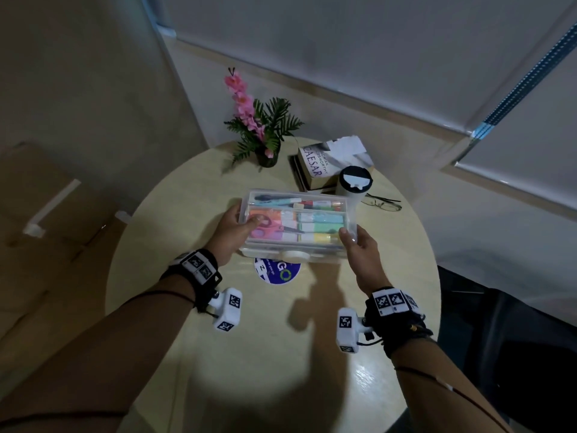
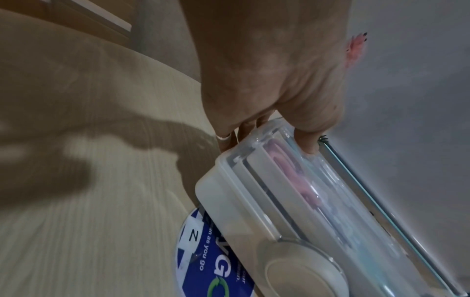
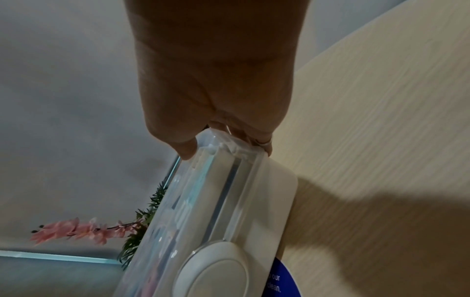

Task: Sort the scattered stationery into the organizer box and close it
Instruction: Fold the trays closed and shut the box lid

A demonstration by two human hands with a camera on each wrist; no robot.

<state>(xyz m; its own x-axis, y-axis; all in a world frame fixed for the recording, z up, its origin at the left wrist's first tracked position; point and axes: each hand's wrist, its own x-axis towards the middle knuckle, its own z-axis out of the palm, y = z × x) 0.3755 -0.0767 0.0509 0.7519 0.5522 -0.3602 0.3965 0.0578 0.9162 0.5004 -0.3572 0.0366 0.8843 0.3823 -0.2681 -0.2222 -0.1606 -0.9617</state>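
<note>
Clear organizer box gripped endwise: left hand, right hand.

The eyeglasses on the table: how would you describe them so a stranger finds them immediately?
On the round table, look at the far right edge, behind the organizer box. Right of the white tumbler lie thin dark-framed eyeglasses, the only wire-like item there.

Both our arms are extended forward, hands apart. Our left hand grips one end of the organizer box, thumb on top; our right hand grips the other end likewise.
</note>
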